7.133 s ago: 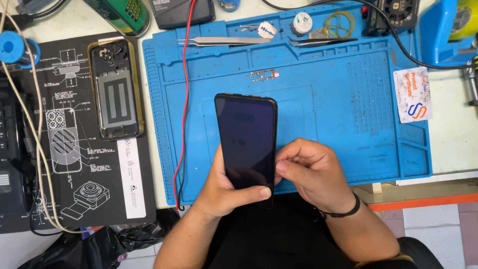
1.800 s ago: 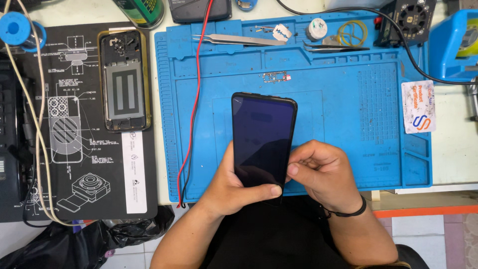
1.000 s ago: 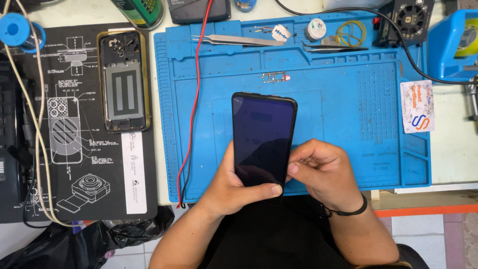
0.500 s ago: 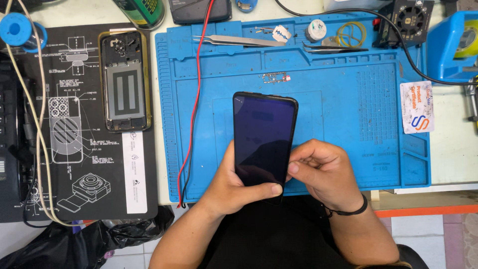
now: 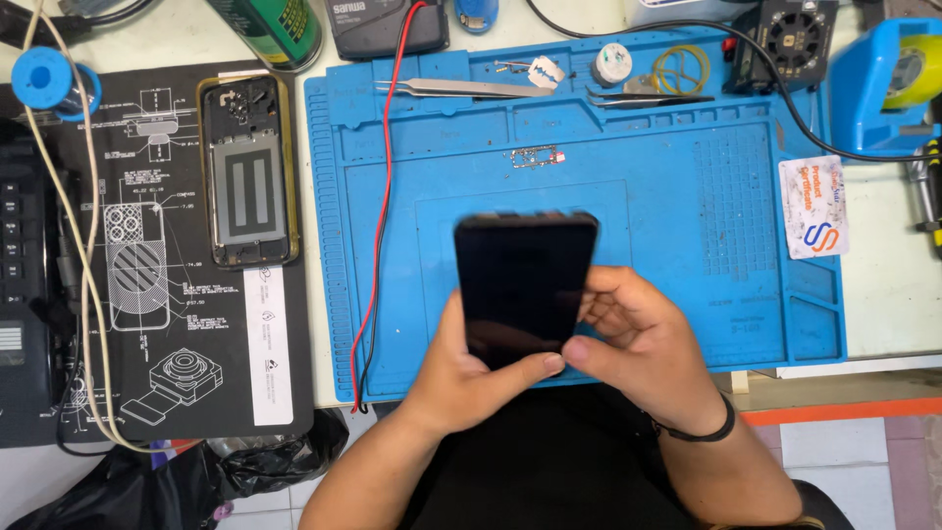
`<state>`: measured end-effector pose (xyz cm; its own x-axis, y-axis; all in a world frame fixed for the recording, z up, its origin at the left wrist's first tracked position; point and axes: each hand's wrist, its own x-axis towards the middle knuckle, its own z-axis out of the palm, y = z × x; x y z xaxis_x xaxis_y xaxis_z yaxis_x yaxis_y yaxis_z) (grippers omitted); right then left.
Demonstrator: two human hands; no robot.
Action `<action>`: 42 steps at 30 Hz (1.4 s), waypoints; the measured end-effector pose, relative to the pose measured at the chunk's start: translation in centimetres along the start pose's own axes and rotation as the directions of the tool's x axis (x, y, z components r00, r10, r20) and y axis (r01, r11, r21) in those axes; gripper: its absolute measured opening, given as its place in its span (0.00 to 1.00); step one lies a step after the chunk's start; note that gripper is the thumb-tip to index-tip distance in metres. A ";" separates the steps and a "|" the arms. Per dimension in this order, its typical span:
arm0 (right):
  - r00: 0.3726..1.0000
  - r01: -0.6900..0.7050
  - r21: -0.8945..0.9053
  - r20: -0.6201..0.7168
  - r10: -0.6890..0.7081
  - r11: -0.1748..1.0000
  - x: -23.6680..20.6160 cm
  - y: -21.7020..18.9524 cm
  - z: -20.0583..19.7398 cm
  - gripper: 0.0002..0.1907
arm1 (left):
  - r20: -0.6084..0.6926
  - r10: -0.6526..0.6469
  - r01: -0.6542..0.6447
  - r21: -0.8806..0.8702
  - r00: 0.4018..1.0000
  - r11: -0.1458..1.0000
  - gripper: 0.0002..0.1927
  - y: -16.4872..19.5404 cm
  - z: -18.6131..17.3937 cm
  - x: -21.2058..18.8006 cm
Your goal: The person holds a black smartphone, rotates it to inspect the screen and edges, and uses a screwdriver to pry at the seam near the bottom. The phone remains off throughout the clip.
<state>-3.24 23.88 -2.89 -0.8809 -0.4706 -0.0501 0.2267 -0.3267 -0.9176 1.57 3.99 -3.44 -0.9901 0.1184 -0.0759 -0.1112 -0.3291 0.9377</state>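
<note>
— Where's the phone?

— You hold the black, dark-screened smartphone [image 5: 523,285] above the near half of the blue silicone work mat [image 5: 687,236]. Your left hand [image 5: 471,378] cradles its lower edge, thumb across the bottom; your right hand [image 5: 638,339] pinches its right side.

— Room around it?

— The mat is bare ahead — tweezers [image 5: 461,88] lie at the far rim, a red wire [image 5: 381,196] runs left, and an opened phone frame [image 5: 248,185] sits well apart.

Your left hand [image 5: 469,368] comes up from the lower left, palm upward, fingers curled under and thumb lying flat across the front toward the right. Your right hand [image 5: 638,339] comes in from the lower right, fingers bent inward, thumb tip meeting the left thumb tip. Both forearms are bare; a dark band circles your right wrist.
</note>
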 end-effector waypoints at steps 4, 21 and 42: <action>0.975 0.210 -0.377 0.143 -0.167 0.902 -0.1 -3.7 0.0 0.09 | 0.195 0.286 -0.336 0.316 0.938 0.887 0.37 1.9 0.3 0.0; 0.713 0.636 -0.758 0.504 -0.488 0.145 -0.7 -6.0 1.5 0.16 | 0.225 -0.067 0.157 -0.408 0.972 0.900 0.42 -1.2 1.1 -1.2; 0.966 -0.204 0.004 0.164 0.201 0.979 -2.2 -0.4 0.6 0.55 | 0.052 0.071 -0.062 -0.146 0.996 0.987 0.32 0.5 1.6 -2.3</action>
<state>-1.11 24.57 -2.20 -0.7373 -0.6543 -0.1683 0.4038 -0.2271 -0.8862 3.96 5.06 -2.29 -0.9896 0.1433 0.0082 -0.0606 -0.4692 0.8810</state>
